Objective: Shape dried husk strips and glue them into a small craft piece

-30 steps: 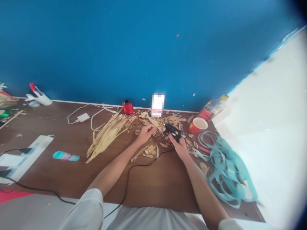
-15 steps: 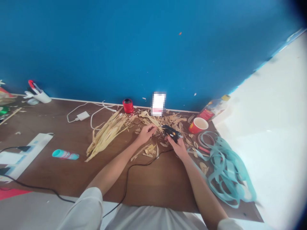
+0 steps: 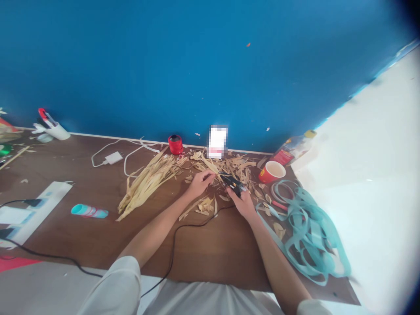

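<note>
My right hand (image 3: 244,204) is wrapped round the handle of a black glue gun (image 3: 233,183), its nozzle pointing left and away from me. Close to that nozzle are the fingertips of my left hand (image 3: 200,183), pinched together. Whatever they hold is too small to make out. Beneath and behind both hands lies a heap of dry husk scraps (image 3: 241,166). To the left rests a long bundle of pale dried corn husks (image 3: 147,186). Smaller husk pieces (image 3: 205,205) lie nearer to me, below my left hand.
The gun's black cord (image 3: 173,245) crosses the brown table (image 3: 216,253). Teal ribbon (image 3: 305,232) lies tangled at right, near a red paper cup (image 3: 272,172). A red thread spool (image 3: 175,145), a bright blurred-out screen (image 3: 217,142), a charger (image 3: 113,158) and a power strip (image 3: 46,210) are about.
The glue gun has tilted and shifted slightly left, its nozzle now a little lower and nearer my left fingertips. My left hand has barely moved.
</note>
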The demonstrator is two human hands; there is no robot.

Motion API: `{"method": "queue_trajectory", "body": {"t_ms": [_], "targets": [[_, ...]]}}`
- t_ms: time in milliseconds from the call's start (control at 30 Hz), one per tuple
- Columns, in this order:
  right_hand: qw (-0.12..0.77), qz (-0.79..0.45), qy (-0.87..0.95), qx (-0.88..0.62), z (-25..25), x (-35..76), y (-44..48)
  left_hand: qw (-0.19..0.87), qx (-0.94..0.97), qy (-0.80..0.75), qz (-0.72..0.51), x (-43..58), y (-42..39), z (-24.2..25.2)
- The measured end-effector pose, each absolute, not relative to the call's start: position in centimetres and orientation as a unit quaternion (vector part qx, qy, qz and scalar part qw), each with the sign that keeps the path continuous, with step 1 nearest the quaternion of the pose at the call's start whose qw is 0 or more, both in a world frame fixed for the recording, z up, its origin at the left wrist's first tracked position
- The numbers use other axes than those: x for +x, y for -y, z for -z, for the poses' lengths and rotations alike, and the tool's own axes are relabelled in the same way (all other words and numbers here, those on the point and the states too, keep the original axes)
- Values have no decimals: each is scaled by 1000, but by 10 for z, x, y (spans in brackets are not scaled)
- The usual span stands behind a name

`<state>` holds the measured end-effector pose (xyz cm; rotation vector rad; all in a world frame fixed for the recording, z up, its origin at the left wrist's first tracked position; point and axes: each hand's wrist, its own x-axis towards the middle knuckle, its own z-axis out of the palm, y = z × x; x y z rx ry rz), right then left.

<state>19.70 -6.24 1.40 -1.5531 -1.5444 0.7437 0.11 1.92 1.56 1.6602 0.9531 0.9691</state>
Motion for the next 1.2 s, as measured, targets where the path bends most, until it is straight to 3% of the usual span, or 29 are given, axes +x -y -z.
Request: {"method": "queue_trajectory", "body": {"t_ms": [667, 1200], "targets": [[355, -219, 648, -637, -22, 190, 66, 461, 661, -412, -425, 0, -19, -17], [400, -186, 612, -656, -19, 190, 66, 476, 587, -421, -502, -2, -26, -11]]}}
